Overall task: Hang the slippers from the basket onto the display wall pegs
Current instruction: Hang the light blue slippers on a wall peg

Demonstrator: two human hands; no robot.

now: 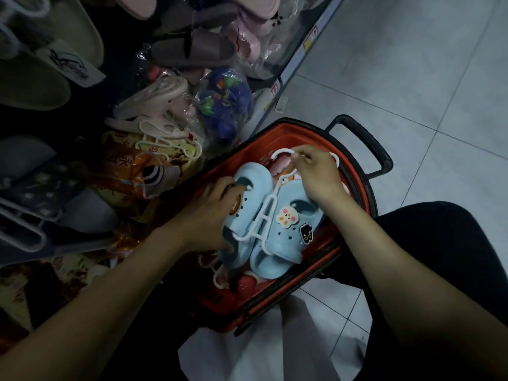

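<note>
Over the red basket [354,171], the left hand [209,215] grips the blue slippers [264,215] while the right hand [316,174] pinches their white hanger [277,199], bagged slippers [220,105] crowding the shelf alongside.

Left hand's [211,215] fingertips hidden under pale blue foam slipper pair [264,215]. Lower contents of red plastic basket [354,188] covered by that pair; pink and red slippers beneath only partly seen. Olive slippers [41,64] at top left cut by frame edge. Shelf-edge price labels [275,90] too blurred to be read.
</note>
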